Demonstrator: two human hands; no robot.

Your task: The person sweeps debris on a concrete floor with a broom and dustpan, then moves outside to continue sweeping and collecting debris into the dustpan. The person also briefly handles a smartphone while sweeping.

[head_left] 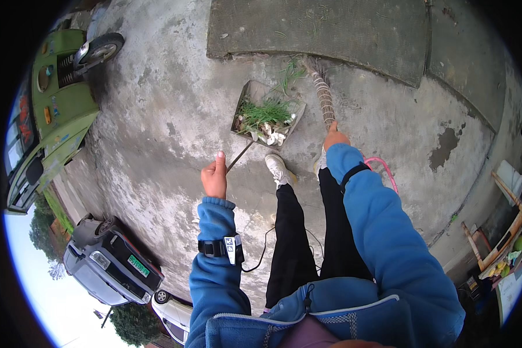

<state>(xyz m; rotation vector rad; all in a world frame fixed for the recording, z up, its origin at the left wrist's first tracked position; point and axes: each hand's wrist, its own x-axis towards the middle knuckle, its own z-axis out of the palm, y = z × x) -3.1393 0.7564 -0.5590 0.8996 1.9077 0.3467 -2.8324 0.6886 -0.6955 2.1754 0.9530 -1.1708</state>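
My left hand (214, 178) is closed round the thin rod handle of a dustpan (255, 90), thumb up along the top. The dustpan rests on the concrete ground ahead of my feet. Inside lie green grass-like stems (265, 113) and crumpled white scraps (271, 136). To the right, my right hand (336, 138) grips a bound straw broom (323, 95), index finger stretched along its shaft. The broom's bristles touch the ground beside the raised slab, right of the dustpan. A few loose green stems (291, 74) lie between bristles and dustpan.
A raised concrete slab (325, 29) edges the far side. At left stand a green three-wheeled vehicle (64, 116), a dark grey car (113, 261) and a white car (171, 316). Right of my legs curves a pink tube (385, 168). A wooden frame (499, 243) and clutter stand at right.
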